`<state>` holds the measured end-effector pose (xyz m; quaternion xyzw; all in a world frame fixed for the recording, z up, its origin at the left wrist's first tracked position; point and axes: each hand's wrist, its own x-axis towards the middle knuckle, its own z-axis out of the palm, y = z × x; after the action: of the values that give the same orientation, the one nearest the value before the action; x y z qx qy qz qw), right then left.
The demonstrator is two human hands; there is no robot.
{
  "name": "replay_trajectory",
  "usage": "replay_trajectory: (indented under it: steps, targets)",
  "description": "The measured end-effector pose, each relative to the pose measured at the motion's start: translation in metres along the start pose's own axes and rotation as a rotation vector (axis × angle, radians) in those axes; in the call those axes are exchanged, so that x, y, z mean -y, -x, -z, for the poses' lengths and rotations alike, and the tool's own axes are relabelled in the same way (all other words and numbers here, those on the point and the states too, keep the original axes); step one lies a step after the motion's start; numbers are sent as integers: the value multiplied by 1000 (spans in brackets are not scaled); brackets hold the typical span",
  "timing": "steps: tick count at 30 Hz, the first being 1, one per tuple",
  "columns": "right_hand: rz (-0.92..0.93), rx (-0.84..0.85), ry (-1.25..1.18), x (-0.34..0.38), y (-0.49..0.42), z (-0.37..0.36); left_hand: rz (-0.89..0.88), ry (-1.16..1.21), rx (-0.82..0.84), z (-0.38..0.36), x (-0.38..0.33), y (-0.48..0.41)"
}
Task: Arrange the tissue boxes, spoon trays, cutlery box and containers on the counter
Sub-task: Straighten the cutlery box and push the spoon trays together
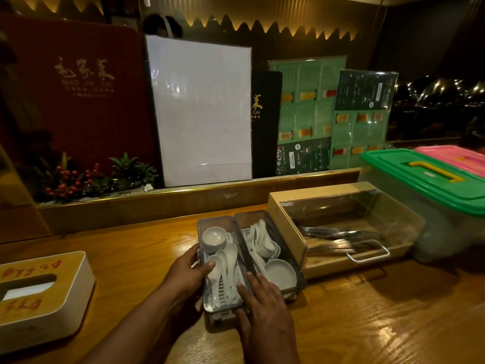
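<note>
Two grey spoon trays stand side by side on the wooden counter (367, 324). The left tray (201, 227) holds white spoons and a small white bowl. The right tray (265, 216) holds more white spoons and a white dish. My left hand (187, 271) grips the left tray's left wall, thumb over the rim. My right hand (262, 308) grips that tray's near right corner, fingers lying along the wall between the two trays. A wooden cutlery box (286, 229) with a clear lid stands just right of the trays. A white tissue box (76, 290) sits at the far left.
A clear container with a green lid (409, 169) stands at the far right, a pink-lidded one (456, 155) behind it. Menus and a white board (199, 111) lean along the raised back ledge. A plant with red berries (78, 179) sits at back left.
</note>
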<state>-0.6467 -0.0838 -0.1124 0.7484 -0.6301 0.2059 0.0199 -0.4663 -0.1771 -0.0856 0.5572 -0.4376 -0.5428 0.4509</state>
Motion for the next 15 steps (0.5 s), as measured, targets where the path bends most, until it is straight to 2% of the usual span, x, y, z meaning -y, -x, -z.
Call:
replay_trajectory:
  steps: [9, 15]
  targets:
    - [-41, -25, 41, 6, -4, 5, 81, 95, 23, -5, -6, 1]
    - [-39, 12, 59, 5, -6, 7, 76, 80, 31, -9, -14, 5]
